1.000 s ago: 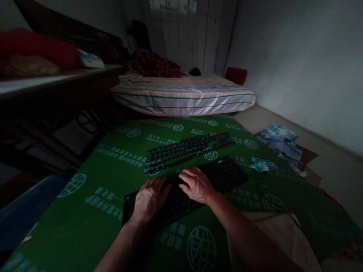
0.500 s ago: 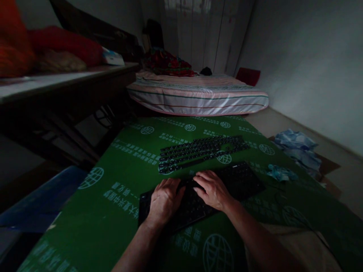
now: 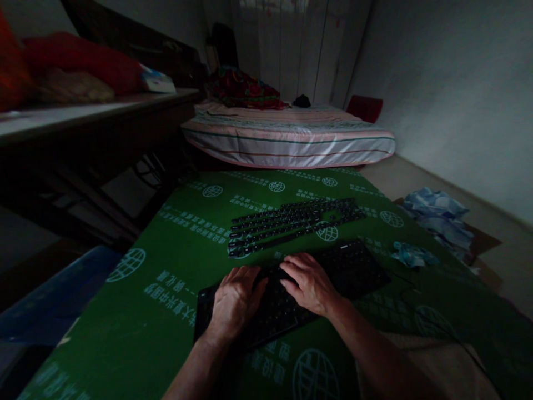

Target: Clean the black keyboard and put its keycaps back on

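A black keyboard (image 3: 353, 272) lies slantwise on the green table, its surface dark and hard to make out. My left hand (image 3: 235, 297) rests across its left part, fingers curled over the far edge and thumb on the near side. Close beside it, my right hand (image 3: 308, 283) bends over the middle of the keyboard. Its thumb and forefinger are apart, and nothing shows between them. The fingertips of both hands come down near the far edge, where small details are lost in the dark. Beyond the keyboard, loose black keycaps (image 3: 266, 225) are laid out in rows.
The green table (image 3: 166, 333) carries printed globes and writing. A crumpled blue-green wrapper (image 3: 414, 254) and a thin cable (image 3: 441, 325) lie on the right. A striped bed (image 3: 291, 144) stands at the far end, a cluttered side table (image 3: 125, 111) at left, a blue stool (image 3: 62, 300) below.
The view has shifted slightly, so the table, keyboard and keycaps appear a little further left. Both hands stay on the keyboard in nearly the same pose.
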{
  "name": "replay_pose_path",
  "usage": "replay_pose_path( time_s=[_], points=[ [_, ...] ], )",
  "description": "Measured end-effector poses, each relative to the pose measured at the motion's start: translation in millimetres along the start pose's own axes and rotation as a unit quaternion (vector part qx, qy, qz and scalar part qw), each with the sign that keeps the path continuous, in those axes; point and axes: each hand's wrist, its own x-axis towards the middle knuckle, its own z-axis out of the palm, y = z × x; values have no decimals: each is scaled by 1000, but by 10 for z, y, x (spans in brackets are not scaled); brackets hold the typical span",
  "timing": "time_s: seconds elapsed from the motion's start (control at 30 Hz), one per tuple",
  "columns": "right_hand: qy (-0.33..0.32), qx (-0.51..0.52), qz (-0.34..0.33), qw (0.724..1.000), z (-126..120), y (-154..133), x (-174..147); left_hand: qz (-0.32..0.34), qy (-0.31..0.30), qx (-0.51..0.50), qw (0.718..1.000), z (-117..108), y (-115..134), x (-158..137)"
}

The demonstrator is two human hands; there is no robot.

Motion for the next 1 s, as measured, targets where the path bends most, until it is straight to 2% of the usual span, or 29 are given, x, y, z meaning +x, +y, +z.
replay_pose_path(
  time_s=[0.17,0.37,0.47,1.0],
  points=[
    [24,34,13,999,30,44,-27,-2,-5,-8,1000,10,-12,21],
    [139,111,73,981,87,148,-93,-6,-13,-13,1000,-29,18,8],
    [173,133,103,970,78,169,-101,-8,-9,-11,1000,-38,33,2],
    [156,129,87,975,70,160,-111,-14,-18,-29,999,-39,52,-9]
  ],
)
